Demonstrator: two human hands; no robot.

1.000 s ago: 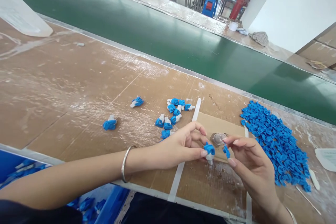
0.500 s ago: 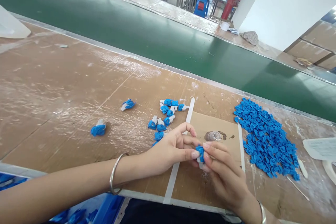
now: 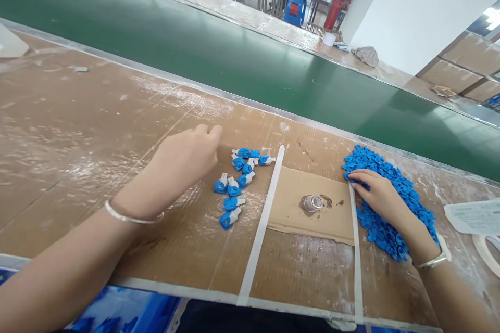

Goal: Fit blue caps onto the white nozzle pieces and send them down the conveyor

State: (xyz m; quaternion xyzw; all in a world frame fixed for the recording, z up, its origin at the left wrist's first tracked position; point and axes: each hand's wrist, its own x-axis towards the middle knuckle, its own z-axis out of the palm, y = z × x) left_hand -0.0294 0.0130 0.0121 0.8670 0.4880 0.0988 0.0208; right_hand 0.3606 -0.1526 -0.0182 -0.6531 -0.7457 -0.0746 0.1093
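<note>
Toward the right edge of the worktop [image 3: 78, 109], one pile of blue pieces [image 3: 385, 234], too many to count. Right hand [image 3: 380, 200] at the pile's left side, fingers bent toward thumb, fingertips touching blue pieces; cannot tell if one is pinched. Left hand [image 3: 185, 166] over the worktop, left of centre, back up, fingers curled under and hidden; cannot tell if it's gripping anything. One bracelet per wrist, two total: left bracelet [image 3: 127, 217], right bracelet [image 3: 433, 261]. Ten blue-and-grey pieces [image 3: 234, 187] countable, loosely grouped right of left hand, between it and the left tape strip [image 3: 261, 229]. Two tape strips total, both starting at the front edge and running toward the far edge; right tape strip [image 3: 357, 276] is by the pile. One cardboard sheet [image 3: 291, 203] between the strips. Containers: one small clear cup [image 3: 313, 203] on the cardboard sheet, dark smudges around it, contents unclear. One blue bin [image 3: 158, 309] below the front edge, left of centre, several blue items inside, uncounted. One white cup [image 3: 328, 39] on the ledge past the green belt [image 3: 234, 67], contents not readable. One tape roll [image 3: 486, 252] at the right edge, partly cut off.
</note>
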